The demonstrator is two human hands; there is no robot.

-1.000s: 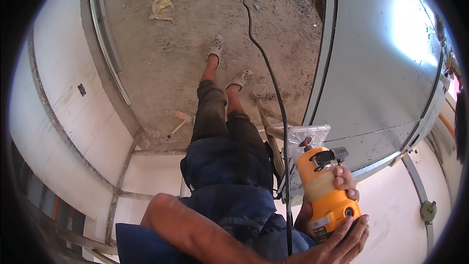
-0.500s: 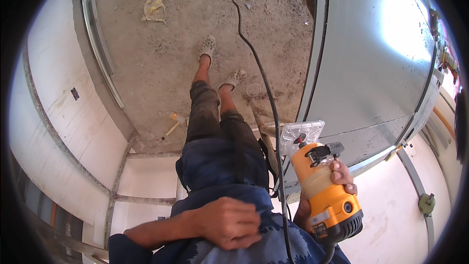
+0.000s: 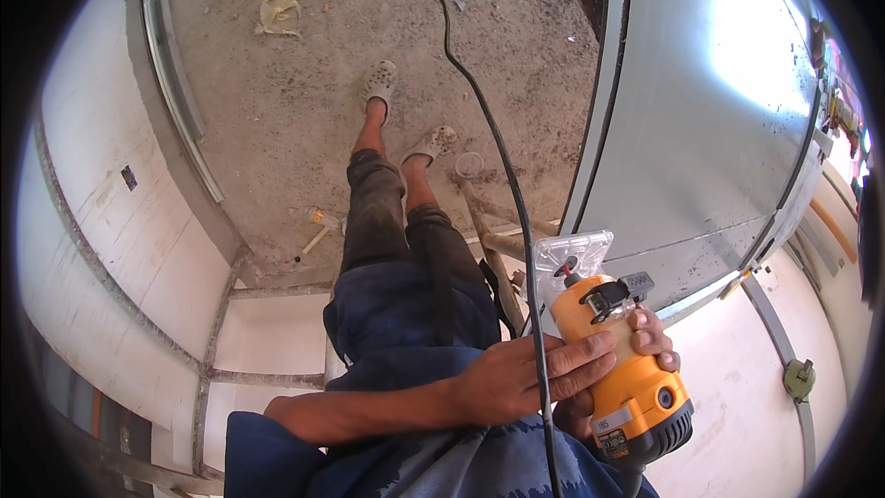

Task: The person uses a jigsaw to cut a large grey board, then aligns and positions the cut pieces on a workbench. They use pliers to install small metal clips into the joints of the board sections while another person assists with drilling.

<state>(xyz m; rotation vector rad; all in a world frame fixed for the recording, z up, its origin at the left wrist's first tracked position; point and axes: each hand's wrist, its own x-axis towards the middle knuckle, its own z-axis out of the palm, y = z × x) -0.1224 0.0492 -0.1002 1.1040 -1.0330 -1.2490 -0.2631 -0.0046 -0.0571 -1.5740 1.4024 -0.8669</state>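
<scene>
Between four and five o'clock, the yellow power tool (image 3: 636,397) hides the right hand's (image 3: 653,337) palm, while the black cable (image 3: 526,226) covers a strip of the left hand (image 3: 507,380) and leaves the picture near twelve and six o'clock. Toward three o'clock, colourful clutter (image 3: 843,111) is too small to identify.

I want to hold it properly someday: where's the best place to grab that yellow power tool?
Probably the taped middle of the yellow power tool, from behind, like the right hand: it's rounded there, so fingers can curl round. I'd avoid the clear plate at its upper end: it's flat, so likely harder to hold.
</scene>
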